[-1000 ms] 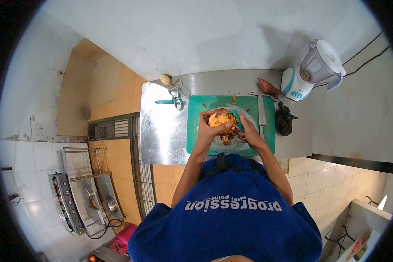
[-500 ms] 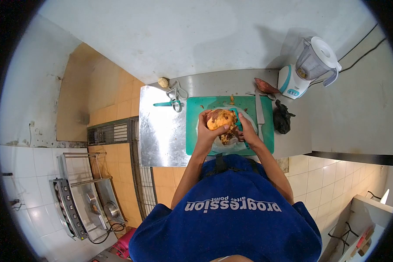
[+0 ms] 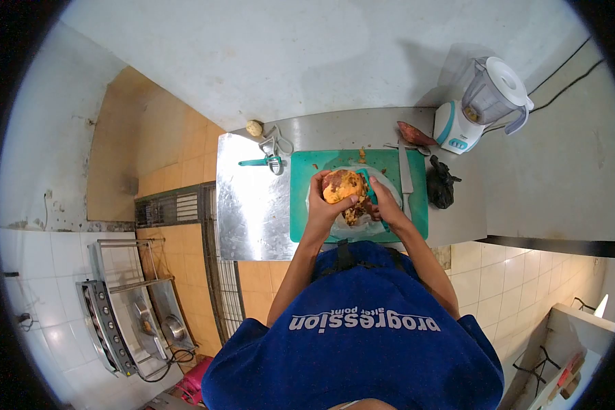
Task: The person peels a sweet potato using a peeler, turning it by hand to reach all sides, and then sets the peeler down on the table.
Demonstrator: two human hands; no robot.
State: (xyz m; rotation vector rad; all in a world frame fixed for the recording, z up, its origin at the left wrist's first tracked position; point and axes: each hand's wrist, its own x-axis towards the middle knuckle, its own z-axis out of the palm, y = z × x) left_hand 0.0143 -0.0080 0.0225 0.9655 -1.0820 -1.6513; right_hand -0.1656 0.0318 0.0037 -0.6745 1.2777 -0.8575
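Observation:
My left hand [image 3: 322, 209] wraps round a large, partly peeled sweet potato [image 3: 344, 186] with orange flesh and patches of brown skin. In my right hand [image 3: 388, 205] is a teal-handled peeler [image 3: 367, 182], held against the right side of the sweet potato; its blade is hidden. Below both hands, peel scraps [image 3: 353, 217] lie on a pale, translucent plastic bag or sheet [image 3: 391, 183]. This rests on a green cutting board [image 3: 305, 217]. A knife [image 3: 406, 169] lies along the board's right side.
Left of the board are another teal-handled peeler [image 3: 255, 162] and a small round pale tuber [image 3: 254, 128]. A black plastic bag [image 3: 442, 183] sits to the right. Behind it are a reddish sweet potato [image 3: 414, 133] and a blender [image 3: 458, 126] on the metal table [image 3: 253, 225].
My right hand and the peeler have shifted slightly along the sweet potato, and less of the teal handle shows. My left hand keeps its hold.

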